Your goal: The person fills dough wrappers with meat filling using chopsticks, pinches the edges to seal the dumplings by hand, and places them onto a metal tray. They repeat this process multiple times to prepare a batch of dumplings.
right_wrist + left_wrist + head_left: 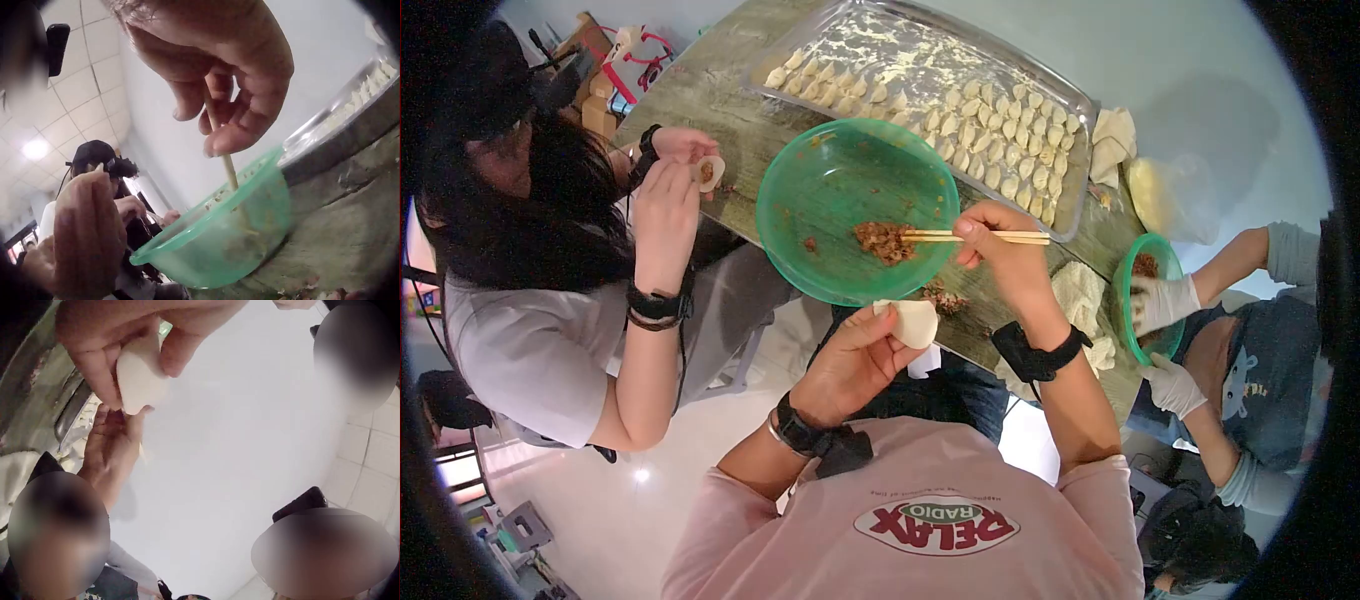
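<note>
My left hand (855, 362) pinches a round dumpling wrapper (916, 324) between thumb and fingers, just below the near rim of the green bowl (772, 235). In the left wrist view the pale wrapper (139, 375) curves between the fingers. My right hand (1006, 248) grips a pair of chopsticks (1025, 238) over the bowl's right rim. Their tips reach into a clump of minced meat filling (883, 243) on the bowl's bottom. From the right wrist view, the chopsticks (220, 134) slant down past the bowl's rim, held by thumb and fingers.
A metal tray (1090, 110) with rows of dumplings lies behind the bowl. At left a person's hands (668, 195) hold a filled wrapper (709, 174). Another person's gloved hands (1168, 300) work at a smaller green bowl (1127, 290). A cloth (1080, 300) lies at the table's right.
</note>
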`<action>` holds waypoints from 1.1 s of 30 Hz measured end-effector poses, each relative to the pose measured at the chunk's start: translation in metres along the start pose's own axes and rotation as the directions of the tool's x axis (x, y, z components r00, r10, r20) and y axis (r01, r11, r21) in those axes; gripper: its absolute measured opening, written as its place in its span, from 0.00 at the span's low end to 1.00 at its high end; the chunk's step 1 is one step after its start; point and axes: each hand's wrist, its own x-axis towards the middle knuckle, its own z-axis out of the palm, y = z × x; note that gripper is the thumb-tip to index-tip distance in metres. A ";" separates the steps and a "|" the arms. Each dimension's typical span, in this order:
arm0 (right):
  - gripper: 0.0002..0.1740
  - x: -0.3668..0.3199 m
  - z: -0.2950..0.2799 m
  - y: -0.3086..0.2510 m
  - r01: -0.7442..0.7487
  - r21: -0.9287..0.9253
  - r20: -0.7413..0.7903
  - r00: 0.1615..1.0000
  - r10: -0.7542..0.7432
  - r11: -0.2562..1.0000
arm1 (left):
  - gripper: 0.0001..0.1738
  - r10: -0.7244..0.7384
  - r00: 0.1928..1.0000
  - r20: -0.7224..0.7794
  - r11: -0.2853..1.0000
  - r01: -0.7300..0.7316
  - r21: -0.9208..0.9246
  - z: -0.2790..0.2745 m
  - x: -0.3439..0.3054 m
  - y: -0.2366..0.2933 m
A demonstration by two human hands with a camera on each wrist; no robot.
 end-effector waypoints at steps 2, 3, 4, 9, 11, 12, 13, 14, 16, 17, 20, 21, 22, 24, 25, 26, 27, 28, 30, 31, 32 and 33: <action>0.10 0.001 -0.004 0.003 0.041 0.068 0.021 0.999 -0.043 0.997 | 0.17 0.051 0.997 -0.051 0.998 -0.048 0.050 0.010 -0.002 0.005; 0.10 0.001 -0.004 0.004 0.040 0.068 0.022 0.999 -0.042 0.997 | 0.17 0.060 0.997 -0.058 0.995 -0.055 0.088 0.013 -0.003 0.008; 0.10 0.001 -0.005 0.005 0.051 0.061 0.021 0.998 -0.052 0.997 | 0.17 0.069 0.996 -0.064 0.990 -0.060 0.125 0.014 -0.004 0.010; 0.10 0.001 -0.001 0.005 0.031 0.126 -0.067 0.998 -0.022 0.992 | 0.16 0.159 0.982 -0.097 0.977 -0.143 0.155 0.004 -0.007 0.014; 0.11 0.001 -0.002 0.008 0.048 0.119 -0.119 0.992 -0.034 0.992 | 0.16 0.210 0.970 -0.124 0.966 -0.186 0.180 0.003 -0.008 0.013; 0.11 0.002 -0.001 0.008 0.048 0.120 -0.118 0.992 -0.034 0.992 | 0.17 0.262 0.956 -0.136 0.938 -0.218 0.271 0.006 -0.009 0.013; 0.12 0.003 0.001 0.008 0.026 0.142 -0.107 0.994 -0.011 0.990 | 0.17 0.313 0.939 -0.142 0.900 -0.246 0.360 0.009 -0.009 0.012; 0.12 0.003 0.002 0.008 0.003 0.163 -0.096 0.995 0.012 0.987 | 0.17 0.313 0.939 -0.142 0.900 -0.245 0.361 0.010 -0.009 0.011; 0.12 0.006 0.003 0.010 -0.012 0.158 -0.084 0.996 0.026 0.987 | 0.18 0.305 0.940 -0.152 0.900 -0.232 0.368 0.012 -0.010 0.010; 0.12 0.007 0.003 0.012 -0.028 0.152 -0.071 0.997 0.039 0.988 | 0.18 0.305 0.940 -0.153 0.900 -0.233 0.368 0.013 -0.010 0.009; 0.12 0.010 0.005 0.015 -0.070 0.208 -0.047 0.996 0.082 0.976 | 0.19 0.333 0.934 -0.127 0.903 -0.277 0.328 0.015 -0.009 0.011; 0.12 0.010 0.005 0.017 -0.070 0.208 -0.046 0.996 0.081 0.976 | 0.20 0.302 0.947 -0.110 0.914 -0.255 0.316 0.012 -0.009 0.013; 0.12 0.011 0.007 0.020 -0.080 0.216 -0.053 0.994 0.093 0.973 | 0.21 0.270 0.958 -0.092 0.924 -0.231 0.305 0.010 -0.010 0.014; 0.13 0.012 0.008 0.021 -0.088 0.225 -0.060 0.993 0.104 0.970 | 0.20 0.279 0.955 -0.102 0.921 -0.235 0.311 0.010 -0.010 0.015; 0.13 0.013 0.009 0.021 -0.069 0.208 -0.061 0.995 0.083 0.976 | 0.20 0.286 0.952 -0.113 0.918 -0.238 0.316 0.010 -0.011 0.016; 0.13 0.013 0.010 0.021 -0.049 0.192 -0.062 0.996 0.062 0.980 | 0.20 0.285 0.952 -0.113 0.918 -0.237 0.317 0.008 -0.011 0.016; 0.13 0.012 0.011 0.020 -0.049 0.192 -0.063 0.996 0.062 0.980 | 0.19 0.324 0.938 -0.125 0.908 -0.271 0.320 0.005 -0.011 0.015; 0.13 0.011 0.014 0.017 -0.046 0.182 -0.083 0.995 0.062 0.982 | 0.19 0.363 0.922 -0.136 0.896 -0.305 0.324 0.003 -0.010 0.014; 0.12 0.011 0.019 0.017 -0.044 0.172 -0.103 0.993 0.062 0.984 | 0.18 0.386 0.912 -0.140 0.882 -0.321 0.344 0.004 -0.011 0.014; 0.11 0.011 0.022 0.021 -0.013 0.151 -0.124 0.992 0.032 0.989 | 0.18 0.410 0.901 -0.144 0.868 -0.337 0.365 0.005 -0.012 0.014; 0.10 0.010 0.024 0.023 0.018 0.128 -0.145 0.989 0.001 0.992 | 0.18 0.408 0.902 -0.143 0.868 -0.335 0.366 0.006 -0.012 0.015; 0.10 0.010 0.026 0.023 0.018 0.128 -0.147 0.989 0.001 0.992 | 0.18 0.408 0.902 -0.143 0.862 -0.330 0.384 0.007 -0.013 0.016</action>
